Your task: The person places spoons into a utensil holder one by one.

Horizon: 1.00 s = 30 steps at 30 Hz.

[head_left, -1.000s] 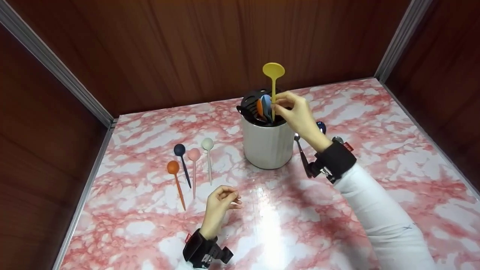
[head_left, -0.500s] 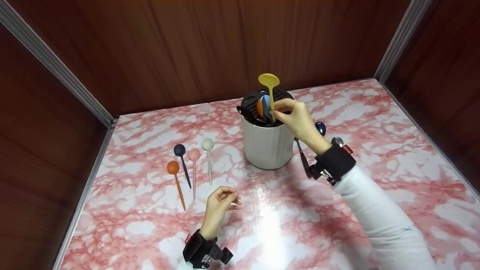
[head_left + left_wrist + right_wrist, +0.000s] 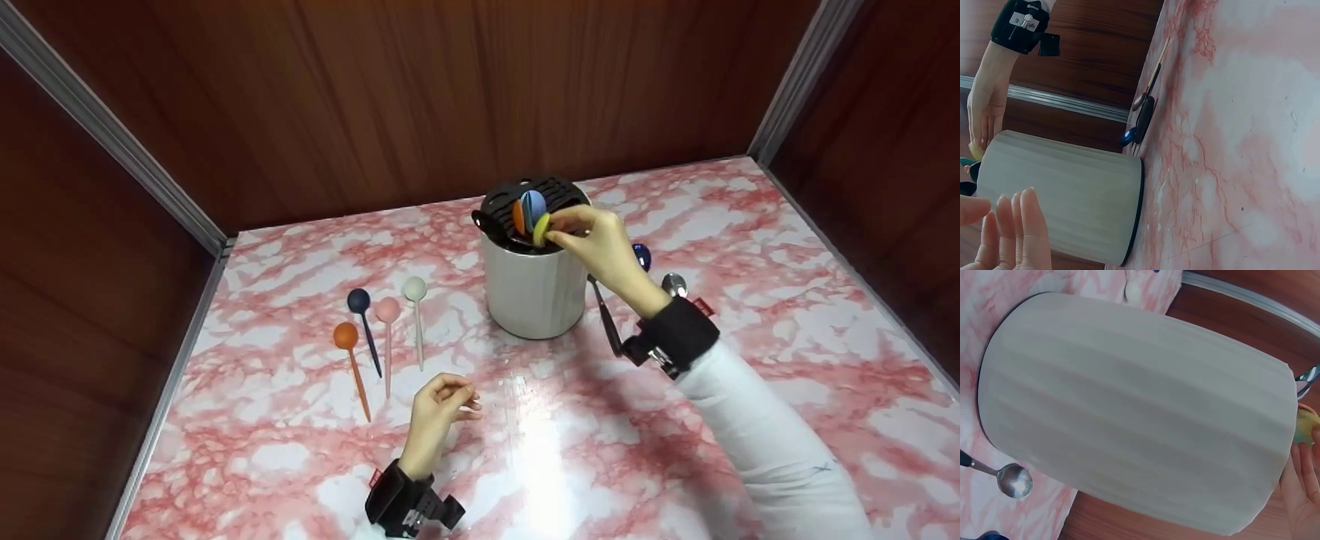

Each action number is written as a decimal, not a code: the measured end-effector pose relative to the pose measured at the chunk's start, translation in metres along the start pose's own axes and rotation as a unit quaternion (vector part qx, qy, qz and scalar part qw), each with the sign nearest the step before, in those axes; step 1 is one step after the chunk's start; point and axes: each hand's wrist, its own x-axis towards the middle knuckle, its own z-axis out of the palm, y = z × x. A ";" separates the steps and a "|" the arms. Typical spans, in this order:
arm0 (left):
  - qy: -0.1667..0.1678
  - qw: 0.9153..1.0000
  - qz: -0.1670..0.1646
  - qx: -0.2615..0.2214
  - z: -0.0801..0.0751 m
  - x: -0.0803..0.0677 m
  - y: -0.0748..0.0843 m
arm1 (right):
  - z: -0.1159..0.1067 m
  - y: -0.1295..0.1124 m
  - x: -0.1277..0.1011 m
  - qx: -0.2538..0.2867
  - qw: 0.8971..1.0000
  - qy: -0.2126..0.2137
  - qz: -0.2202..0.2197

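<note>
My right hand [image 3: 600,244] is at the rim of a white ribbed utensil holder [image 3: 536,296] with a black slotted top. Thumb and fingertips pinch the head of a yellow spoon [image 3: 541,229], which shows edge-on; its handle is hidden down in the holder. Beside it a blue spoon [image 3: 533,204], an orange spoon [image 3: 518,217] and a black utensil [image 3: 489,223] stick out of the slots. My left hand [image 3: 439,412] hovers low in front of the holder, fingers loosely bent, holding nothing. In the right wrist view the holder's wall hides most of the hand.
Left of the holder lie an orange spoon [image 3: 351,367], a navy spoon [image 3: 365,330], a pink spoon [image 3: 388,337] and a pale spoon [image 3: 417,319]. To the right are a dark-handled utensil [image 3: 609,322], a shiny blue spoon head [image 3: 642,256] and a metal spoon [image 3: 674,284]. Wood panels enclose the table.
The yellow spoon has gone down into the holder and its head has turned edge-on, with my right hand moving a little lower alongside it. My left hand stays put.
</note>
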 end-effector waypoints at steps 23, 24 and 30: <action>0.023 1.000 -0.015 0.001 0.001 0.004 0.011 | -0.018 0.002 -0.036 0.055 0.998 -0.005 -0.020; 0.023 1.000 -0.016 0.001 0.000 0.004 0.011 | -0.019 0.002 -0.038 0.054 0.998 -0.008 -0.023; 0.023 1.000 -0.019 0.001 -0.001 0.006 0.011 | -0.022 0.004 -0.051 0.047 0.998 -0.021 -0.023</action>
